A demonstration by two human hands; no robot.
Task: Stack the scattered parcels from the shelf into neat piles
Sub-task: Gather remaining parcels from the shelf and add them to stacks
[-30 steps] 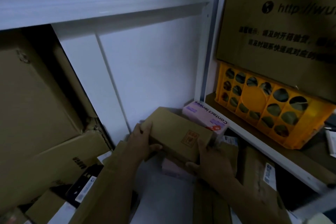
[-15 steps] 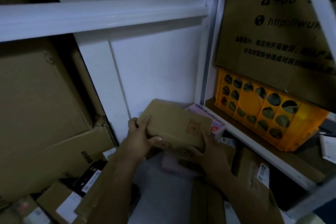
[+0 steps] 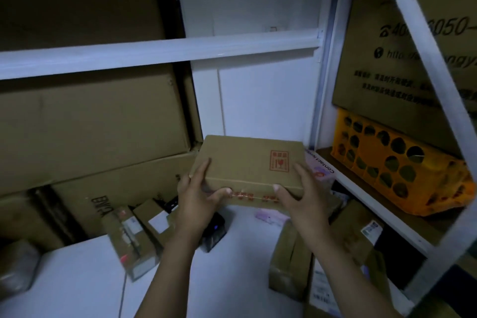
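A flat brown cardboard parcel (image 3: 247, 162) with a red stamp on top is held level above the white shelf surface (image 3: 85, 279). My left hand (image 3: 198, 199) grips its near left corner, thumb on the front edge and fingers up the side. My right hand (image 3: 299, 196) grips its near right corner the same way. Behind it to the right lies a pink contact-lens box (image 3: 321, 168). Small taped parcels (image 3: 131, 235) lie scattered at the left, and brown parcels (image 3: 289, 261) lie at the right.
Large cardboard boxes (image 3: 90, 131) fill the left and back of the shelf. A white upright post (image 3: 324, 85) divides off a right shelf holding an orange perforated crate (image 3: 387, 162) and a big printed carton (image 3: 402, 59). A dark small box (image 3: 215, 232) sits under my left wrist.
Both hands have lifted the brown parcel and turned it square to me; it now sits higher, clear of the pink box. The view has tilted up and back.
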